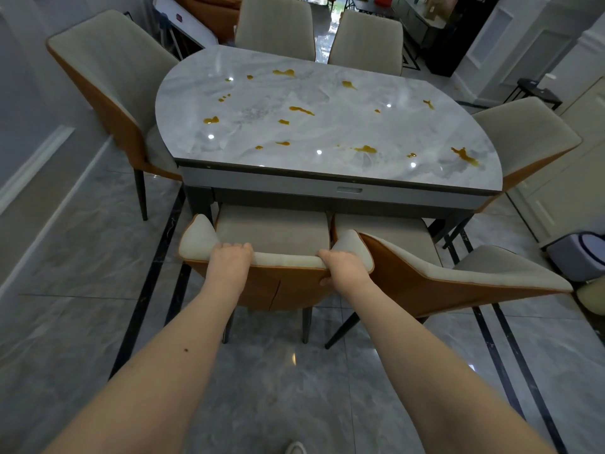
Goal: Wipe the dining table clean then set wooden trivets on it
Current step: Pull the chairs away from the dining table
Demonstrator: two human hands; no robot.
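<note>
Dining table [327, 126] straight ahead, marble top dotted with amber spills [301, 110], unwiped. Left hand [229, 260] and right hand [343, 267] both curled over backrest of nearest chair [278, 257], gripping its top edge. Best to pull chair straight back, evenly, clear of neighbouring chair [425, 273]. No cloth or wooden trivets in view; chair's front legs hidden under table.

Six chairs are standing round one table [327, 126], the gripped chair [271, 237] with another chair [442, 273] just right of the grip, and roughly eighteen stains [301, 110] are dotting the tabletop beyond it.
</note>
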